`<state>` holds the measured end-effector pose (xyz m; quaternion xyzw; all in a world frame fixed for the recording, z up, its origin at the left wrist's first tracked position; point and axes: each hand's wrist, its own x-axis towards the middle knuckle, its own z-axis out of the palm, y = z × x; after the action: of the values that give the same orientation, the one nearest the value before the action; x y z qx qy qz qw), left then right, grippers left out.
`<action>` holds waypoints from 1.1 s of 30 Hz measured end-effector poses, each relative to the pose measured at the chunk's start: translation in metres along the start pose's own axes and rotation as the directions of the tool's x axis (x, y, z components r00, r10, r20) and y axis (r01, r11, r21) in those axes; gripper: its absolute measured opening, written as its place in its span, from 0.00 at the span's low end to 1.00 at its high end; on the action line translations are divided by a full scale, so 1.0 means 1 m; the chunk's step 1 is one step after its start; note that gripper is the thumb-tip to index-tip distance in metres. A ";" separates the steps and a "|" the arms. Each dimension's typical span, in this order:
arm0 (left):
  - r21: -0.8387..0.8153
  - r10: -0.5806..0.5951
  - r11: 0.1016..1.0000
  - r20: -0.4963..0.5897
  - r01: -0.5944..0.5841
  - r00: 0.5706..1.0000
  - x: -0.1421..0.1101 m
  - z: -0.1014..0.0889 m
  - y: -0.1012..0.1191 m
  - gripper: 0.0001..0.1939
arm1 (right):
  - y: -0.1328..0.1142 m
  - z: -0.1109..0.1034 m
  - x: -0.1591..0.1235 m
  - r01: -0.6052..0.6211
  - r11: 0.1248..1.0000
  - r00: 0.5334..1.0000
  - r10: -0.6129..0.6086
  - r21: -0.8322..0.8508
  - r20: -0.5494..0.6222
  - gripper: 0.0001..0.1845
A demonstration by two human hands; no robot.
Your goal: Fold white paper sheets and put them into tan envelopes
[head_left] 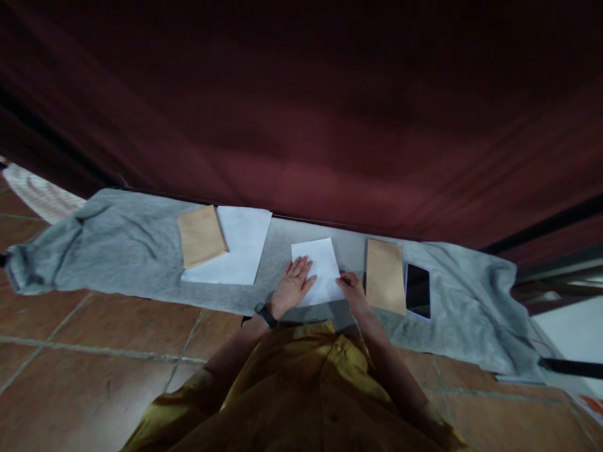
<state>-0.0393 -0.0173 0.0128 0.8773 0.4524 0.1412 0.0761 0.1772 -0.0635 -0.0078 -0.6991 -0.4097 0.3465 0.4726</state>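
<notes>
A white sheet of paper (pixel 320 258), perhaps folded, lies on the grey cloth right in front of me. My left hand (pixel 293 285) rests flat on its left part, palm down with the fingers stretched out. At the sheet's lower right edge, my right hand (pixel 351 287) has its fingers curled in and pinches the paper. Just right of that hand lies a brown envelope (pixel 386 276). Whether the sheet has more than one layer cannot be made out.
Left of my hands, a stack of brown envelopes (pixel 201 235) partly covers larger white sheets (pixel 242 242). A dark-screened phone (pixel 418 290) lies at the right. The grey cloth (pixel 127 245) runs along a dark red upright surface (pixel 325 144), with tiled floor (pixel 117 326) on my side.
</notes>
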 end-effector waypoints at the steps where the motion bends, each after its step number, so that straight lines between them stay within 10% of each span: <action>1: 0.017 0.021 1.000 0.017 -0.021 1.000 -0.003 0.003 0.004 0.28 | 0.000 -0.002 -0.002 0.009 1.000 1.000 -0.009 -0.027 -0.008 0.17; 7: 0.084 0.068 0.994 0.046 -0.071 0.997 -0.002 0.008 0.017 0.27 | -0.014 -0.004 -0.003 0.387 0.761 0.916 -0.381 -0.521 0.123 0.23; 12: 0.087 0.065 0.994 0.069 -0.071 0.995 0.012 0.012 0.022 0.27 | -0.021 0.021 0.006 0.598 0.599 0.801 -0.471 -0.532 0.370 0.26; 26: 0.138 -0.173 0.975 -0.001 0.172 0.985 0.045 0.016 -0.007 0.34 | -0.004 0.020 -0.015 0.518 0.469 0.836 -0.453 -0.715 0.309 0.31; 33: 0.090 -0.012 0.996 0.047 0.008 0.999 0.071 0.032 0.014 0.30 | -0.002 0.024 -0.021 0.498 0.486 0.848 -0.447 -0.718 0.286 0.31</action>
<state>0.0210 0.0321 -0.0014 0.8806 0.4608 0.0996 0.0481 0.1470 -0.0728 -0.0118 -0.6809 -0.7067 0.0150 0.1917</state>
